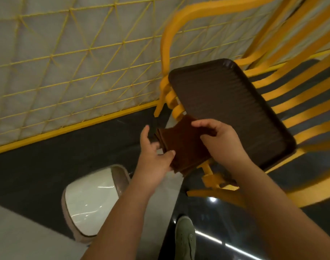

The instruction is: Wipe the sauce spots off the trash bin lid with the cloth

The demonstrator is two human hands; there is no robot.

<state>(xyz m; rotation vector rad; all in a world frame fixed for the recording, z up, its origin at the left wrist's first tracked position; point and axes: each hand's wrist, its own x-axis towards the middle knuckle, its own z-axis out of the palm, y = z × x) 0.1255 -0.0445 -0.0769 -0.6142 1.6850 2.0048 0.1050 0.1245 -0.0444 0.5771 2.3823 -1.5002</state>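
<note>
A white panelled wall with a yellow wire grid over it fills the upper left of the view, and a dark, shiny floor runs below it. On the right stands a yellow slatted chair, and a dark brown tray lies tilted on its seat, with one corner over the chair's edge. At the lower left is the trash bin lid, white and glossy with a greyish rim; it is well apart from the cloth and nothing touches it. Sauce spots cannot be made out on it in this blurred picture. A green shoe shows at the bottom, between the two forearms.

Both hands hold a folded brown cloth in the air, just in front of the tray's near edge. The right hand grips the right side of the cloth, with the fingers curled over its upper edge. The left hand takes the left side: the thumb presses on the cloth's face, the index finger stands up and free, and the other fingers are hidden behind the folds.
</note>
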